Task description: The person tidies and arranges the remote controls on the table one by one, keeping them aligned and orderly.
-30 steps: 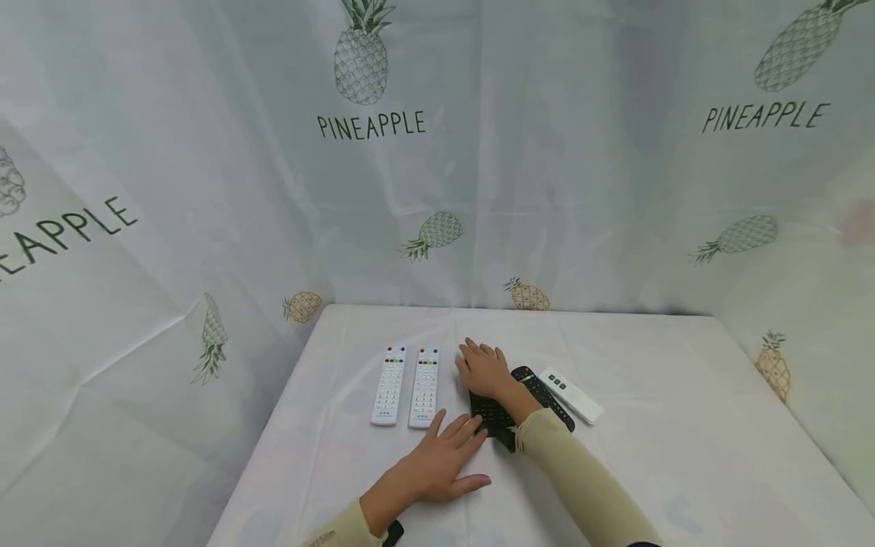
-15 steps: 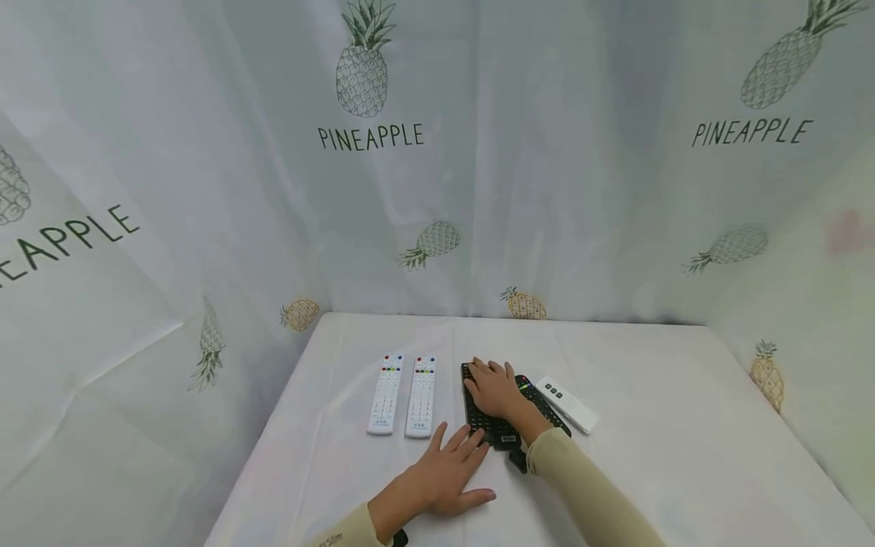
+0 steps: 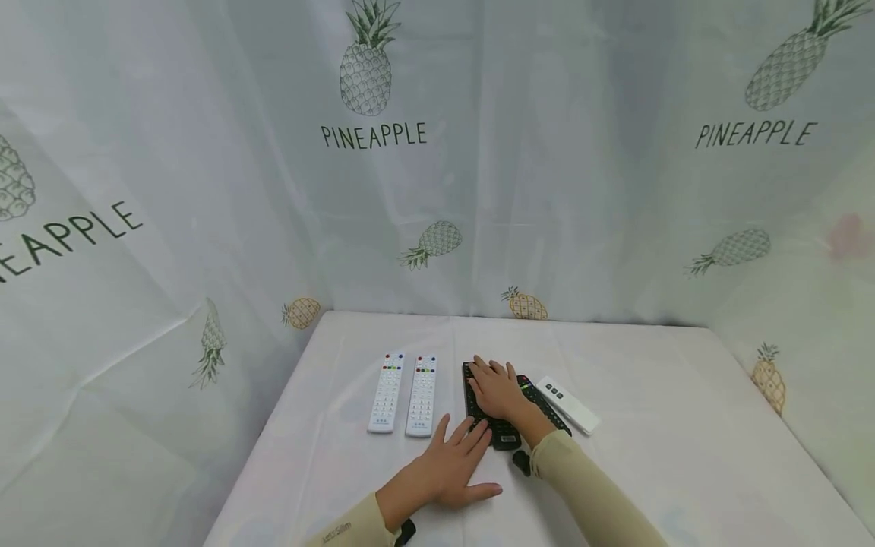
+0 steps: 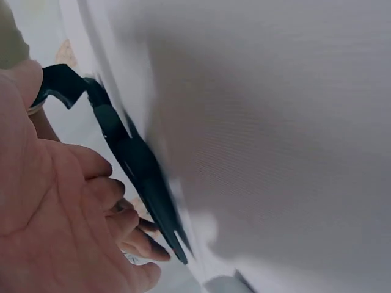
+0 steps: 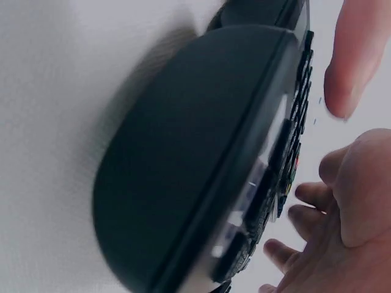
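In the head view, black remote control keys and casing (image 3: 506, 441) show under my two hands; I cannot tell whether it is one remote or two side by side. My right hand (image 3: 496, 389) lies over its far part, fingers loosely straight. At its near left end are the fingertips of my left hand (image 3: 451, 465), whose fingers are spread and thumb points right. The left wrist view shows dark casing (image 4: 149, 183) edge-on beside the left fingers. A rounded dark remote end (image 5: 183, 146) fills much of the right wrist view, with the right fingers (image 5: 311, 220) beyond.
Two white remotes (image 3: 386, 393) lie parallel on the left of the white-covered table (image 3: 636, 380). To the right, another black remote (image 3: 547, 406) lies slanted, next to a white remote (image 3: 569, 405) with few buttons. A pineapple-print cloth (image 3: 560, 175) hangs behind.
My right hand has moved right and slightly nearer, showing more of the black remote's far left edge. The left hand has barely moved. The head view has tilted slightly.
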A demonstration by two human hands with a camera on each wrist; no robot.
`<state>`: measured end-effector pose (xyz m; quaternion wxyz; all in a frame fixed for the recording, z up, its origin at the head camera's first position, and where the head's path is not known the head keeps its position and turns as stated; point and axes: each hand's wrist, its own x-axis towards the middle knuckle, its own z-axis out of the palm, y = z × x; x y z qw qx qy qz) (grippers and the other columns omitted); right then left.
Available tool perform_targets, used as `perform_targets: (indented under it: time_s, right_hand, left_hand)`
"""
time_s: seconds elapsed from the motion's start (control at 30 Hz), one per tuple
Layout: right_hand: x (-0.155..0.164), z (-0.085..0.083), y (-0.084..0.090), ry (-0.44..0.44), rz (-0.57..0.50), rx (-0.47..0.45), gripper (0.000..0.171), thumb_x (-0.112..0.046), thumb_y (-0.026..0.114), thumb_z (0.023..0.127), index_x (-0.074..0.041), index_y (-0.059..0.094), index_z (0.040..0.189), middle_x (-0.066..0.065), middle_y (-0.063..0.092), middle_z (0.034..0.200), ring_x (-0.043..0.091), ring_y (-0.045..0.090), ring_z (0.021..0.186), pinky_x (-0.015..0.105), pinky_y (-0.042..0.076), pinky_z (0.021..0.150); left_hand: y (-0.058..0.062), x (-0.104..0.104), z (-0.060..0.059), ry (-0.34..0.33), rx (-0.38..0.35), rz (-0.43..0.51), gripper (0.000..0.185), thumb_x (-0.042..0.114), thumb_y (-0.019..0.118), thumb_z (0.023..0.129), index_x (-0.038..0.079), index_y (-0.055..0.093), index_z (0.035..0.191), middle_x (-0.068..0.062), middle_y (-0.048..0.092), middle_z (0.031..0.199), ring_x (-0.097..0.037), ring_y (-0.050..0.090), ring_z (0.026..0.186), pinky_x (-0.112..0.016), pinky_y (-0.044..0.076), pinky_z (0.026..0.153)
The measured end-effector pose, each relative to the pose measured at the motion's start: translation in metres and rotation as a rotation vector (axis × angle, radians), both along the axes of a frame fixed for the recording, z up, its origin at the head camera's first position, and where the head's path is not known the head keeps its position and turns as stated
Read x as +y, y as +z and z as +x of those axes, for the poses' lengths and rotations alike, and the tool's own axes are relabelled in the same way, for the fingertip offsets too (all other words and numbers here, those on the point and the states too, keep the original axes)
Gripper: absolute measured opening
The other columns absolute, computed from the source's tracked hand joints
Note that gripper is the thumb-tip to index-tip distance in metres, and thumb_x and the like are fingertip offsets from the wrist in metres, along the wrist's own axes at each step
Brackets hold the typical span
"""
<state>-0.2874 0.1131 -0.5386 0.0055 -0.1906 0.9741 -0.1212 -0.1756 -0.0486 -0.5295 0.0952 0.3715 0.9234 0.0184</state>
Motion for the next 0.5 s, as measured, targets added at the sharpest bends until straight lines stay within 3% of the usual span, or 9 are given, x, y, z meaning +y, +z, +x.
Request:
perform_targets:
  time_s: [0.17, 0.33, 0.5]
  right_hand:
    - [-0.002, -0.002, 0.002, 0.005, 0.021, -0.03, 0.048, -0.032, 0.041, 0.106, -0.009, 0.047, 0.147, 0.011, 0.043, 0.155, 0.042, 0.037, 0.142, 0.066, 0.019, 0.115]
    - [-0.003, -0.005, 0.0, -0.016, 0.01, 0.007, 0.049, -0.034, 0.04, 0.106, -0.008, 0.047, 0.147, 0.012, 0.043, 0.154, 0.043, 0.033, 0.143, 0.066, 0.011, 0.117]
    - [-0.005, -0.002, -0.008, -0.021, 0.004, -0.004, 0.052, -0.037, 0.036, 0.106, -0.007, 0.045, 0.148, 0.014, 0.043, 0.154, 0.043, 0.031, 0.144, 0.066, 0.007, 0.117]
  left_hand:
    - [0.003, 0.006, -0.004, 0.021, -0.04, -0.017, 0.092, 0.081, 0.02, 0.091, 0.018, 0.025, 0.158, 0.001, 0.018, 0.166, -0.023, 0.013, 0.154, -0.062, 0.015, 0.118]
    - [0.005, 0.006, -0.006, 0.035, -0.016, -0.047, 0.092, 0.081, 0.02, 0.09, 0.019, 0.025, 0.158, 0.002, 0.019, 0.166, -0.022, 0.013, 0.154, -0.061, 0.016, 0.119]
    - [0.005, 0.006, 0.0, 0.035, -0.045, -0.034, 0.093, 0.081, 0.027, 0.09, 0.017, 0.027, 0.158, 0.0, 0.019, 0.166, -0.024, 0.014, 0.154, -0.061, 0.016, 0.118]
